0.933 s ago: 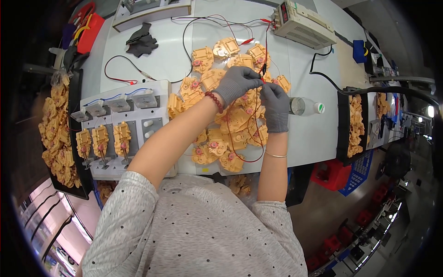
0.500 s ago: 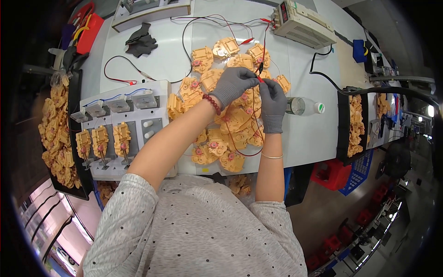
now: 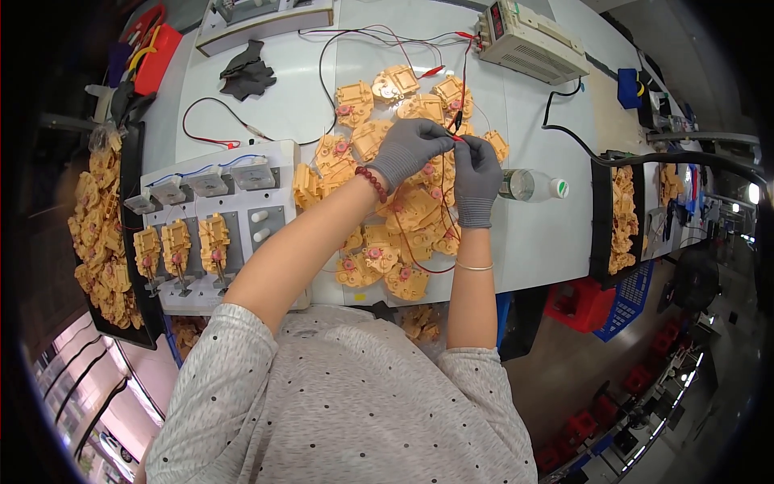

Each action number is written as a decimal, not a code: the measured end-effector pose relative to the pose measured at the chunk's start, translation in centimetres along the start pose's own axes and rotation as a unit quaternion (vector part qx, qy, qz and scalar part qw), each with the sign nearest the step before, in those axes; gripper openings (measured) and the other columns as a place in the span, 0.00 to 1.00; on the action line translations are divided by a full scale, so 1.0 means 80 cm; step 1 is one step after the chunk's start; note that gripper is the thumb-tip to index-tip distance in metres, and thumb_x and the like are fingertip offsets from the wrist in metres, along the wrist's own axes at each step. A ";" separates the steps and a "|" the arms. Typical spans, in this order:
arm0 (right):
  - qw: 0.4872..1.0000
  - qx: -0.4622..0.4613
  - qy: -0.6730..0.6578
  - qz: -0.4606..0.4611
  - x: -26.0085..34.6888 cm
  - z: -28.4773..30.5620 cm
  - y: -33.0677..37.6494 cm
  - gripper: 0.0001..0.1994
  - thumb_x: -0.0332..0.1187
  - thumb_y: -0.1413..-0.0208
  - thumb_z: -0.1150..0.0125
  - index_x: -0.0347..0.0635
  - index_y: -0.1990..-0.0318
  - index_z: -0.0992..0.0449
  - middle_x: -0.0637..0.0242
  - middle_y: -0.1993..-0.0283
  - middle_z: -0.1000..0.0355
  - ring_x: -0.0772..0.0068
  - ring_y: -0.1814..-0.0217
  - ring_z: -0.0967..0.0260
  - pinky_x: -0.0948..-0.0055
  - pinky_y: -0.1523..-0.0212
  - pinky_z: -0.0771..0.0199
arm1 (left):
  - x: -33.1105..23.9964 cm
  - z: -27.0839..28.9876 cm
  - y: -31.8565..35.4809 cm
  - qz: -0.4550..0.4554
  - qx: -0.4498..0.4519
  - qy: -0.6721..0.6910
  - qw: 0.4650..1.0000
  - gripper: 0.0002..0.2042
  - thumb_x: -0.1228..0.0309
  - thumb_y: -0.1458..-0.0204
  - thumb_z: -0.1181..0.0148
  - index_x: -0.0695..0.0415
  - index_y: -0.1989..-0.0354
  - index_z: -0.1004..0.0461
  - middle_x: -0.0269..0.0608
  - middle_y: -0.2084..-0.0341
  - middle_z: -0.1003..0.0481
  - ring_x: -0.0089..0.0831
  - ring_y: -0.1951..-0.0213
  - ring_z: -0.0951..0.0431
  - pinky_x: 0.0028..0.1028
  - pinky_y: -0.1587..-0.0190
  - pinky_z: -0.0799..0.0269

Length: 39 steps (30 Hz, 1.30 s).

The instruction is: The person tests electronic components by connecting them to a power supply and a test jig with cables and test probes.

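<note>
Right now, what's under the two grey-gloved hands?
Under the left hand and right hand lies a pile of tan plastic gear housings with pink hubs, crossed by thin red and black wires. Parts directly beneath the gloves are covered.

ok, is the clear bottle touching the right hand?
Apart. The head view shows a strip of white table between the right hand and the clear bottle, which lies on its side just beside it.

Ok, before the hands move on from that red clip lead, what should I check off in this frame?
1. Left hand in grey glove pinching the thin red wire: ok.
2. Right hand gloved, meeting the left at the wire: ok.
3. Clip seated on a contact: cannot tell, too small.
4. Pile of tan plastic gear housings under the hands: ok.
5. Clear plastic bottle lying apart from the right hand: ok.
6. Grey bench power supply display: cannot tell.
</note>
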State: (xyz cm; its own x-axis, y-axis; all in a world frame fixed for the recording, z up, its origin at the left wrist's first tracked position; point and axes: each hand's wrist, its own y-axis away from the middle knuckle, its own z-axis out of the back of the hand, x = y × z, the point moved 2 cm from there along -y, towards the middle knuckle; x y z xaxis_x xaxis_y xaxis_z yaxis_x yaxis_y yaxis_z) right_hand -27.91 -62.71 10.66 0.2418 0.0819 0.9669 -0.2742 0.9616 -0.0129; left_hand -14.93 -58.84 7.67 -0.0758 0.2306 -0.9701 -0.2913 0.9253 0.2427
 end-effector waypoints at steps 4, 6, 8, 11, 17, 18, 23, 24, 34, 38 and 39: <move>1.000 -0.012 0.012 0.020 -0.009 0.001 -0.001 0.08 0.28 0.47 0.44 0.32 0.63 0.27 0.66 0.69 0.27 0.81 0.67 0.31 0.80 0.64 0.31 | 0.003 -0.001 0.001 0.006 0.019 0.037 0.999 0.14 0.64 0.54 0.39 0.63 0.65 0.23 0.39 0.74 0.22 0.22 0.71 0.24 0.22 0.66 0.29; 1.000 -0.011 0.017 0.018 -0.013 0.002 0.000 0.08 0.28 0.48 0.44 0.32 0.64 0.27 0.66 0.70 0.27 0.81 0.68 0.32 0.80 0.65 0.32 | 0.006 0.002 0.000 -0.012 0.002 0.019 1.000 0.14 0.64 0.53 0.39 0.63 0.64 0.23 0.40 0.73 0.22 0.23 0.70 0.24 0.23 0.65 0.29; 0.999 -0.021 -0.030 -0.012 -0.019 0.004 -0.001 0.07 0.28 0.48 0.43 0.32 0.64 0.26 0.68 0.70 0.28 0.82 0.69 0.33 0.82 0.66 0.32 | 0.006 0.007 -0.003 -0.029 -0.014 0.002 0.999 0.14 0.64 0.53 0.39 0.63 0.64 0.23 0.41 0.73 0.22 0.24 0.69 0.23 0.23 0.63 0.29; 0.996 -0.021 -0.077 -0.031 -0.030 0.014 -0.004 0.07 0.28 0.48 0.43 0.32 0.65 0.27 0.70 0.72 0.29 0.84 0.71 0.36 0.84 0.70 0.35 | 0.007 0.018 -0.008 0.007 -0.057 -0.006 0.998 0.15 0.64 0.53 0.39 0.63 0.63 0.23 0.43 0.71 0.22 0.25 0.67 0.23 0.23 0.62 0.29; 0.963 -0.055 -0.233 -0.125 -0.006 0.048 0.000 0.08 0.29 0.47 0.44 0.32 0.65 0.28 0.75 0.80 0.39 0.87 0.80 0.47 0.85 0.78 0.47 | -0.002 0.068 -0.034 0.037 -0.161 0.183 0.969 0.14 0.67 0.53 0.37 0.63 0.63 0.24 0.37 0.72 0.24 0.23 0.73 0.27 0.22 0.66 0.30; 0.963 -0.052 -0.233 -0.125 0.009 0.054 0.001 0.08 0.29 0.47 0.44 0.32 0.65 0.28 0.75 0.80 0.39 0.87 0.80 0.47 0.85 0.78 0.47 | -0.001 0.083 -0.042 0.039 -0.177 0.227 0.957 0.13 0.67 0.54 0.37 0.64 0.63 0.24 0.36 0.72 0.25 0.22 0.74 0.28 0.20 0.67 0.30; 0.953 -0.029 -0.302 0.013 0.121 0.088 0.023 0.07 0.27 0.45 0.50 0.31 0.64 0.30 0.77 0.84 0.49 0.87 0.83 0.56 0.82 0.81 0.55 | 0.004 0.149 -0.067 0.063 -0.204 0.215 0.953 0.10 0.70 0.53 0.38 0.62 0.65 0.24 0.34 0.74 0.24 0.19 0.75 0.28 0.17 0.73 0.32; 0.952 -0.057 -0.298 0.041 0.146 0.093 0.034 0.07 0.26 0.45 0.51 0.31 0.64 0.30 0.77 0.84 0.51 0.87 0.84 0.57 0.81 0.81 0.55 | 0.004 0.158 -0.068 0.074 -0.206 0.216 0.951 0.09 0.70 0.53 0.38 0.61 0.65 0.24 0.34 0.74 0.24 0.19 0.75 0.28 0.17 0.72 0.31; 0.877 0.037 -0.414 0.241 0.265 0.226 0.111 0.08 0.28 0.45 0.49 0.32 0.61 0.29 0.78 0.87 0.51 0.85 0.84 0.57 0.80 0.79 0.56 | 0.005 0.192 -0.039 0.098 -0.152 0.305 0.935 0.09 0.67 0.49 0.41 0.57 0.62 0.27 0.33 0.71 0.25 0.20 0.73 0.27 0.21 0.67 0.28; 0.871 -0.004 -0.400 0.287 0.297 0.244 0.134 0.07 0.27 0.47 0.48 0.33 0.64 0.29 0.79 0.87 0.51 0.85 0.84 0.56 0.80 0.80 0.56 | 0.009 0.201 -0.001 0.084 -0.166 0.228 0.956 0.12 0.66 0.49 0.42 0.58 0.59 0.27 0.35 0.70 0.24 0.19 0.74 0.27 0.18 0.68 0.28; 0.867 0.009 -0.401 0.296 0.304 0.248 0.136 0.06 0.27 0.47 0.48 0.34 0.64 0.29 0.79 0.87 0.51 0.85 0.84 0.56 0.80 0.80 0.56 | 0.008 0.205 0.009 0.083 -0.171 0.212 0.958 0.12 0.65 0.49 0.42 0.57 0.60 0.26 0.35 0.71 0.24 0.18 0.73 0.27 0.17 0.68 0.29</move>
State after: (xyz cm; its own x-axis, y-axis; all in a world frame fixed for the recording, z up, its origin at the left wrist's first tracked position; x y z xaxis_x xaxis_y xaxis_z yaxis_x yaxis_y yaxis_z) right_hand -43.49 -55.44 39.10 -0.6689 0.3452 0.6583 -0.1451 0.8079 -0.5711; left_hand 0.45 -53.11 7.16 -0.5087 0.1563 -0.8466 -0.5314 0.7167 0.4517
